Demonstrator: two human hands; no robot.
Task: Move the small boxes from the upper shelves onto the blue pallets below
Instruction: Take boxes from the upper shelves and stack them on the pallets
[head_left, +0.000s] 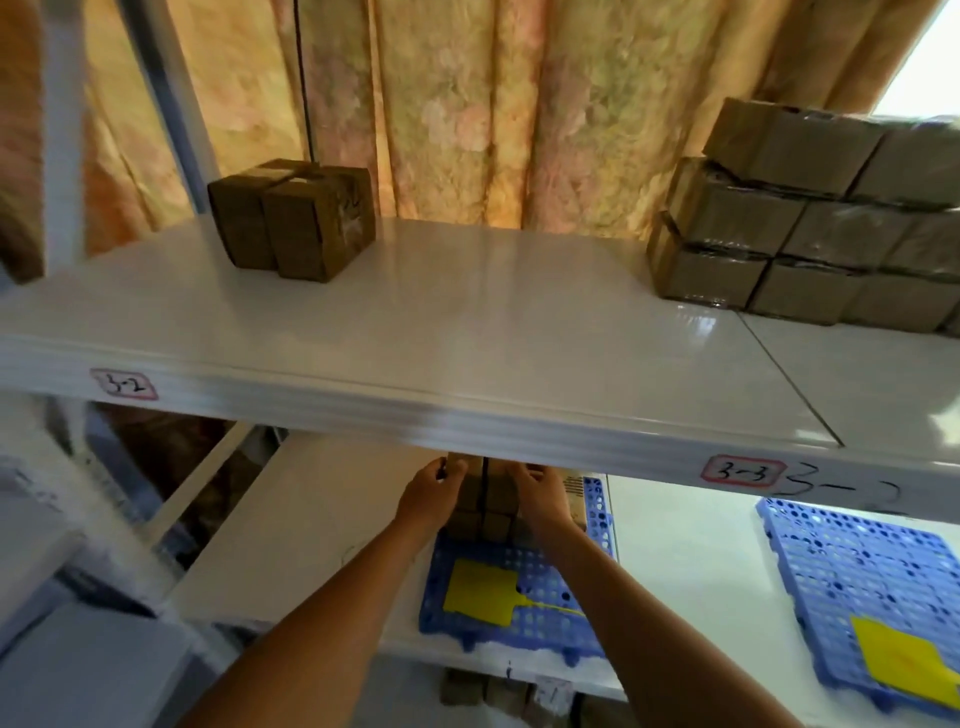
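On the lower shelf, my left hand (431, 493) and my right hand (540, 496) press from both sides on a bundle of small brown boxes (485, 506). The bundle rests at the back of a blue pallet (535, 618), and its top is hidden behind the upper shelf's front edge. On the upper shelf (467, 322) another bundle of small boxes (293, 218) stands at the left. A larger wrapped stack of boxes (810, 218) sits at the right. A second blue pallet (857, 587) lies lower right.
Yellow tags lie on both pallets (480, 592) (904, 660). Labels 3-2 (123, 384) and 3-3 (743, 472) mark the shelf edge. A white upright post (62, 130) stands at the left, a flowered curtain (467, 104) hangs behind, and more boxes (493, 693) sit below.
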